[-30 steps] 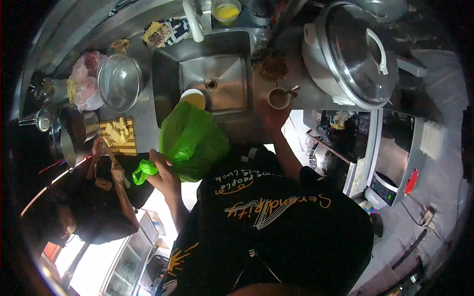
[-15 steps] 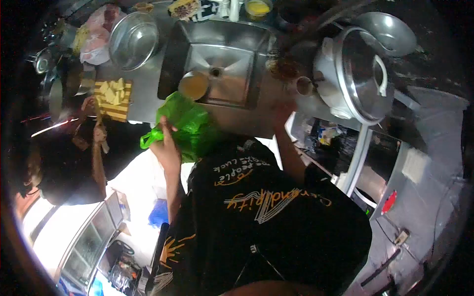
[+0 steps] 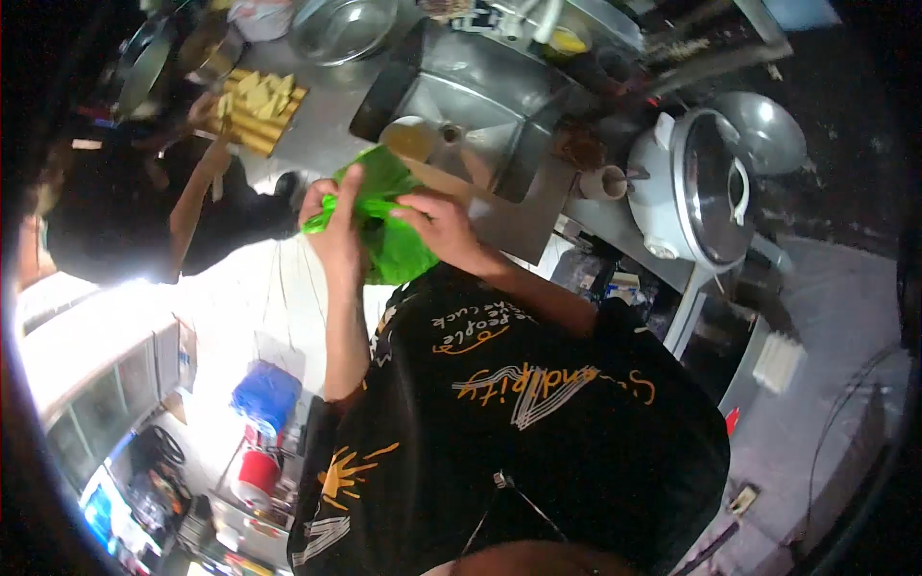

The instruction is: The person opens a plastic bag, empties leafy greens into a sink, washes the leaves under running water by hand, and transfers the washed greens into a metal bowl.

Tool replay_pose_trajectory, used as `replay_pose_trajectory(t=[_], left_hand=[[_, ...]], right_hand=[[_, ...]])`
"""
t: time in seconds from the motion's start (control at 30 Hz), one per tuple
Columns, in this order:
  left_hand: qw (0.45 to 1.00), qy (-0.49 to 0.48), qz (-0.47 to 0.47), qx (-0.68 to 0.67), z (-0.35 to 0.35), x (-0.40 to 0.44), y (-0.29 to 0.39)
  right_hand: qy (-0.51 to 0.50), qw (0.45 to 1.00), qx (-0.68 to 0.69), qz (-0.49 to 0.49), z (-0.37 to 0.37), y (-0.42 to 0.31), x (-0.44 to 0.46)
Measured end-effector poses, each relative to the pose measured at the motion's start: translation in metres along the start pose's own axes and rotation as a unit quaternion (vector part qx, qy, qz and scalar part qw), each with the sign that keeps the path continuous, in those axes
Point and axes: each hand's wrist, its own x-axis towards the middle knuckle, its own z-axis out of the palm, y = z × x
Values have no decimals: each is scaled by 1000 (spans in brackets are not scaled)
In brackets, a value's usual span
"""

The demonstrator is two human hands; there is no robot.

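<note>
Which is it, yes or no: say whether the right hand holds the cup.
No, the right hand grips the green bag, away from the cup.

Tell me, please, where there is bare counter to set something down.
Bare counter shows between the cutting board and the sink, and along the sink's front edge, right of the green bag. It is crowded behind the sink and around the cup beside the cooker.

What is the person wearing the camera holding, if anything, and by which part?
A green plastic bag: the left hand grips bunched plastic at one end; the right hand pinches it farther along. Which exact part cannot be told.
</note>
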Motion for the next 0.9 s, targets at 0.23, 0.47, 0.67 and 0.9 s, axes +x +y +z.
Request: replay_pose_trajectory(t=[0.23,0.47,0.67,0.9], left_hand=[[968,-171,10,181,-40,-26,26],[961,-185,38,203,-58,-45,19],[936,-126,52,325,-46,-63,28],[973,-147,-4,178,-2,-64,31]], right_hand=[[81,989,-84,-93,-24,-26,-7],[237,952,183,-56,-67,19,28],[208,941,266,12,-99,18,17],[145,910,389,20,-148,44,0]])
